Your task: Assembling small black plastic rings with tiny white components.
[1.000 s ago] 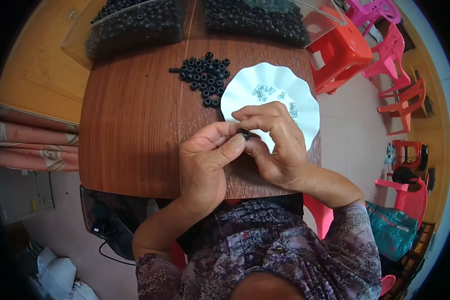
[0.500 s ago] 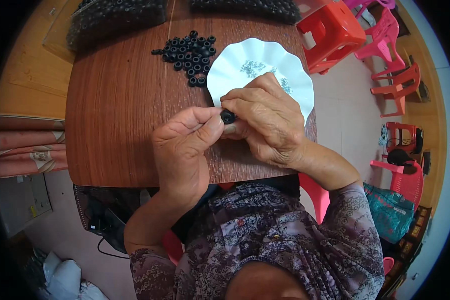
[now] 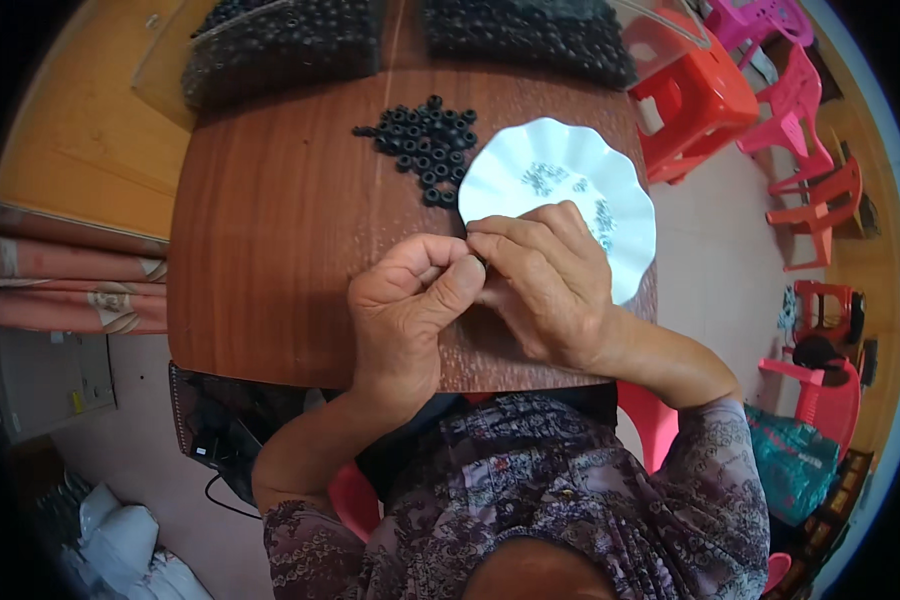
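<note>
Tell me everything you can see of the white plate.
The white plate is round, with a wavy, fluted rim and a smooth, slightly glossy look, perhaps plastic or ceramic. It lies face up on the brown tabletop, near the right edge. Small greyish bits lie scattered in it. The right hand hides its near-left part; contact is unclear.

Soft, moderate indoor light makes the white scalloped plate (image 3: 625, 185) the brightest spot, while the brown counter (image 3: 270, 230) shows faint shadow and a pale, speckled sheen toward its near edge. Fisheye distortion bows straight lines; blackness rings the view, with outlying details softened.
</note>
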